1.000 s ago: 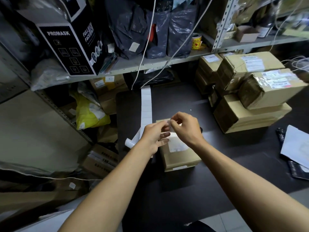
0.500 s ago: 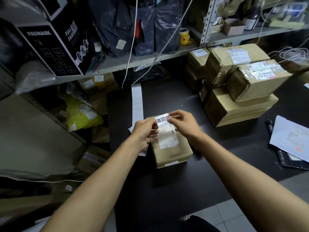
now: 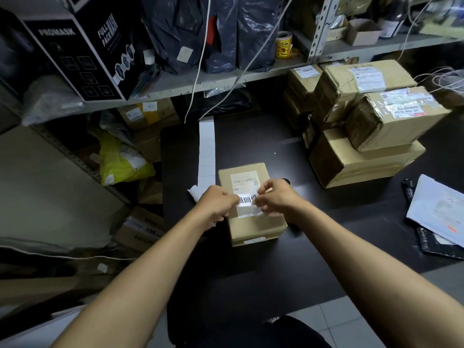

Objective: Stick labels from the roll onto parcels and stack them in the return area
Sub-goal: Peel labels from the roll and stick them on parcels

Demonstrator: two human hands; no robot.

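Both hands [image 3: 218, 203] [image 3: 276, 197] hide label [image 3: 247, 199] edges over parcel [image 3: 253, 229].

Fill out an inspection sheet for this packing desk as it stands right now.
Surface: dark desk, bare toward the near edge.
Job's things: small parcel lying flat with a shipping label on top; new label held over it; label strip trailing back toward the shelf.
Clutter: stacked parcels at right; papers at far right.
Hands: left hand and right hand each pinch an end of the new label.
Cables: white cables hanging down from the shelf.
Surroundings: metal shelf with black bags and a mask box.
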